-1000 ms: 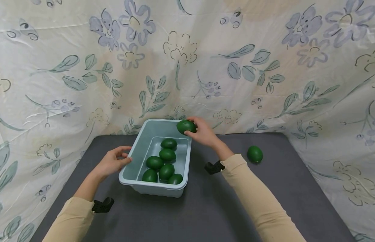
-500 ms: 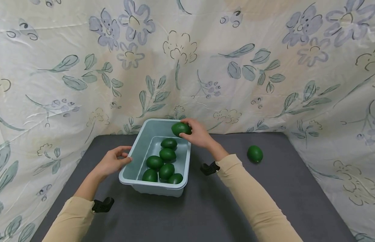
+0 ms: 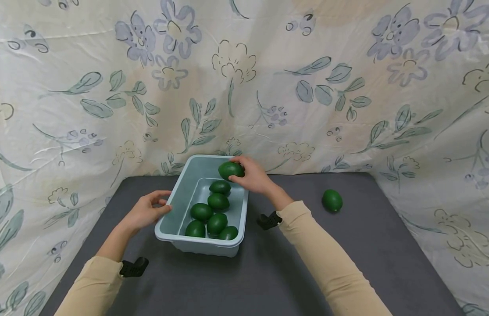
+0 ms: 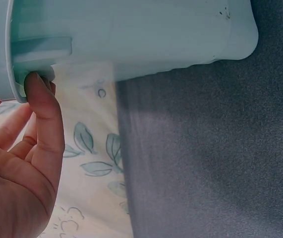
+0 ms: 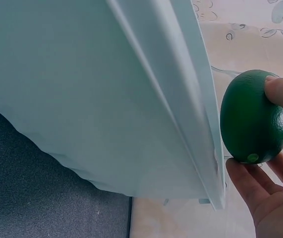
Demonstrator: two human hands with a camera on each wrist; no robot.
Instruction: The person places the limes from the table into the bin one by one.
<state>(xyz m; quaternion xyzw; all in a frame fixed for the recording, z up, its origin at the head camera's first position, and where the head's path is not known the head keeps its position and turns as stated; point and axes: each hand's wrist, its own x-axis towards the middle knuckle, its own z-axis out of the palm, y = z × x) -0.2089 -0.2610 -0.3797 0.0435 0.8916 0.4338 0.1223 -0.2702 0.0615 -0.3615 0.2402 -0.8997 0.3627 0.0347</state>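
In the head view, a pale blue plastic bin stands on the dark table, with several green avocados lying on its floor. My right hand grips another avocado between thumb and fingers, over the bin's far right corner. From the right wrist view this avocado is glossy and egg-shaped, just past the bin's rim. My left hand holds the bin's left rim; the left wrist view has its fingers pinching the lip.
One more avocado lies alone on the dark grey tabletop, well to the right of the bin. A floral cloth hangs behind the table and down both sides. Black straps with camera mounts sit at both wrists.
My right hand has carried its avocado leftward and slightly down, from the bin's right rim to over its interior. The left hand and the avocados in the bin have stayed put.
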